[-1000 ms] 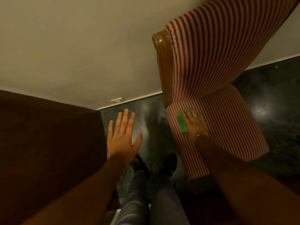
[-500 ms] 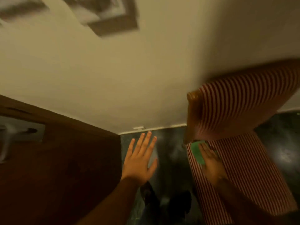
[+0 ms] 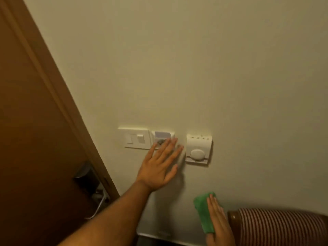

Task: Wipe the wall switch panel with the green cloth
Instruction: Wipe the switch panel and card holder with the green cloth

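- Right hand (image 3: 219, 222) has the green cloth (image 3: 204, 213) under its flat fingers. It looks pinned under the palm more than pinched, fingers together and straight, and I can't see the thumb so I can't say exactly how it's held.
- That hand is low down, just beside the rolled top of the striped chair (image 3: 280, 226), and whether the cloth is touching the wall (image 3: 230, 77) there I can't tell.
- The wall switch panel (image 3: 135, 138) sits up and to the left of the cloth hand, well apart from it. No cloth on it yet, so I'd say the actual wiping hasn't started.
- Left hand (image 3: 159, 166) is open, fingers spread, empty, flat toward the wall. Its fingertips (image 3: 174, 142) overlap the little holder (image 3: 162, 137) right next to the switches.
- The round-knob thermostat box (image 3: 198, 150) is just right of those fingertips, above the cloth hand.
- Door (image 3: 35, 139) is off to the left of everything.
- What's left, as I read it: bring the cloth up and left to the plate, then wipe it. Basically the whole job.
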### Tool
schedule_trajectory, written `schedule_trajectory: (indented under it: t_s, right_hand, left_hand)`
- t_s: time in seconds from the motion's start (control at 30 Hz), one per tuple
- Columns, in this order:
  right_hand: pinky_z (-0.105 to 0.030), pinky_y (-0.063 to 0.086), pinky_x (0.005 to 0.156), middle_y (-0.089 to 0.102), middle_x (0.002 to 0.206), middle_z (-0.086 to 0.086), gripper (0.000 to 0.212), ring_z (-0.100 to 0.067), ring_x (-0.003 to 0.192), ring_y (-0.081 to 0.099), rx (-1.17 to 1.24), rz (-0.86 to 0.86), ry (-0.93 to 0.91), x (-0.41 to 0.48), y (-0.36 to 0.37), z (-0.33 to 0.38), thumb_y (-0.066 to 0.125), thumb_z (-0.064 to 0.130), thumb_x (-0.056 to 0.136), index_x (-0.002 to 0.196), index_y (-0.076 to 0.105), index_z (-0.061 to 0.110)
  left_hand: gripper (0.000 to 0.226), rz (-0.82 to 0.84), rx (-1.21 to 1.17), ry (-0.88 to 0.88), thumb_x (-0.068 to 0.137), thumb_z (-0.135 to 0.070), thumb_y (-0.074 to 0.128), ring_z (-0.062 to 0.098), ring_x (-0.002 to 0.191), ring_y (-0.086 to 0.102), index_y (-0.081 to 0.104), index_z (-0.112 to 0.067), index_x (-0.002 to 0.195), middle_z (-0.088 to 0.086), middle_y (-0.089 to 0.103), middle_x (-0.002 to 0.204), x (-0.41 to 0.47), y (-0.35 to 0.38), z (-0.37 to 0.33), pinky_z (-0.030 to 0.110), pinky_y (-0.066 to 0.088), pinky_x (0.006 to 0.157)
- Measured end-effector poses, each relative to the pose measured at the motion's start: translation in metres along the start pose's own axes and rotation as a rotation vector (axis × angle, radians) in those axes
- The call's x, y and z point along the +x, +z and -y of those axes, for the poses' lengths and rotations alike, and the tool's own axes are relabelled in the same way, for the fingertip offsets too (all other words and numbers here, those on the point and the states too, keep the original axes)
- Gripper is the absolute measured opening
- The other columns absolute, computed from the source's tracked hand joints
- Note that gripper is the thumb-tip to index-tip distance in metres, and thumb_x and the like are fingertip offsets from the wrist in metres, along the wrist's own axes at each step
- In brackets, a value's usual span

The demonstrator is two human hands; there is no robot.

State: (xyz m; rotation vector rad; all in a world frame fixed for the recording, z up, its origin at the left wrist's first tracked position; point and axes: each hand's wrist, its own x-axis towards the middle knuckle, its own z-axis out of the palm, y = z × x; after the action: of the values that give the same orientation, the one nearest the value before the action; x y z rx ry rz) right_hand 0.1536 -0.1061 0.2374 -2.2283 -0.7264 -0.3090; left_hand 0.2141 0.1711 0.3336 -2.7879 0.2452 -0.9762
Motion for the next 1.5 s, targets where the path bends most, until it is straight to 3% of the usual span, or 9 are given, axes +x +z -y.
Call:
schedule_trajectory:
  t_s: [0.03,0.1,0.17,0.3,0.43,0.7,1.03,1.2,1.5]
  right_hand:
    - [-0.02,0.026,0.115,0.052,0.146,-0.011,0.075,0.001,0.151,0.03,-0.012,-0.04,0.0,0.02,-0.006,0.009,0.037,0.027,0.072,0.135,0.058,-0.009]
    - [-0.021,0.025,0.112,0.041,0.153,-0.017,0.07,-0.023,0.147,0.046,-0.044,0.032,-0.009,0.04,-0.019,0.025,0.047,0.013,0.076,0.141,0.052,-0.011]
    - [-0.023,0.022,0.117,0.031,0.161,-0.015,0.081,-0.041,0.148,0.041,-0.024,0.048,-0.032,0.055,-0.021,0.04,0.057,0.0,0.071,0.15,0.04,-0.009]
    - [-0.036,0.022,0.123,0.04,0.162,-0.019,0.084,-0.022,0.156,0.026,0.013,-0.099,-0.163,0.069,-0.007,0.074,0.059,-0.005,0.074,0.156,0.04,0.001]
    - [-0.046,0.023,0.126,0.026,0.173,-0.003,0.109,-0.022,0.161,0.022,0.069,-0.126,-0.168,0.082,0.017,0.088,0.057,-0.009,0.074,0.168,0.016,0.028]
    - [-0.064,0.03,0.122,0.025,0.173,-0.006,0.092,-0.027,0.161,0.022,0.068,-0.241,-0.129,0.119,0.058,0.098,0.056,-0.009,0.078,0.163,0.029,0.01]
    - [-0.063,0.029,0.123,0.031,0.166,-0.021,0.078,-0.037,0.157,0.027,-0.1,-0.343,-0.085,0.15,0.087,0.074,0.048,-0.005,0.079,0.156,0.036,-0.006]
    - [-0.053,0.021,0.128,0.035,0.165,-0.021,0.07,-0.032,0.158,0.025,-0.168,-0.396,-0.074,0.168,0.11,0.074,0.042,0.008,0.085,0.155,0.041,-0.005]
    - [-0.046,0.008,0.131,0.027,0.165,-0.019,0.071,-0.018,0.163,-0.001,-0.243,-0.466,-0.087,0.182,0.135,0.062,0.046,0.013,0.092,0.159,0.025,0.004]
  left_hand:
    - [0.075,-0.056,0.004,-0.05,0.109,-0.045,0.044,0.023,0.168,0.011,0.015,-0.026,0.175,0.004,0.006,0.183,0.014,-0.013,0.013,0.046,0.0,0.136]
    - [0.074,-0.165,0.011,-0.148,0.11,-0.045,0.042,0.024,0.168,0.01,0.014,-0.025,0.175,0.005,0.004,0.183,0.041,-0.038,0.038,0.048,0.0,0.136]
    - [0.074,-0.26,0.036,-0.218,0.11,-0.045,0.038,0.026,0.168,0.007,0.012,-0.023,0.175,0.006,-0.001,0.183,0.066,-0.06,0.06,0.05,0.0,0.135]
    - [0.078,-0.396,0.088,-0.274,0.11,-0.045,0.038,0.026,0.168,0.0,-0.001,-0.026,0.174,0.006,-0.011,0.181,0.107,-0.097,0.105,0.052,0.0,0.134]
    - [0.075,-0.445,0.063,-0.292,0.11,-0.045,0.039,0.032,0.168,0.005,0.009,-0.02,0.175,0.016,0.005,0.181,0.134,-0.116,0.138,0.054,0.0,0.134]
    - [0.075,-0.494,0.019,-0.271,0.108,-0.045,0.047,0.038,0.166,0.008,0.02,-0.021,0.173,0.018,0.013,0.179,0.154,-0.105,0.152,0.065,0.005,0.132]
    - [0.077,-0.62,0.1,-0.266,0.098,-0.043,0.057,0.044,0.161,0.025,0.037,-0.017,0.168,0.023,0.033,0.172,0.162,-0.083,0.164,0.069,0.013,0.13]
    - [0.075,-0.637,0.102,-0.264,0.099,-0.042,0.058,0.046,0.159,0.029,0.039,-0.017,0.167,0.023,0.036,0.171,0.162,-0.083,0.165,0.069,0.015,0.129]
    - [0.069,-0.639,0.121,-0.293,0.102,-0.041,0.056,0.047,0.156,0.037,0.045,-0.014,0.165,0.024,0.042,0.168,0.16,-0.085,0.16,0.069,0.019,0.127]
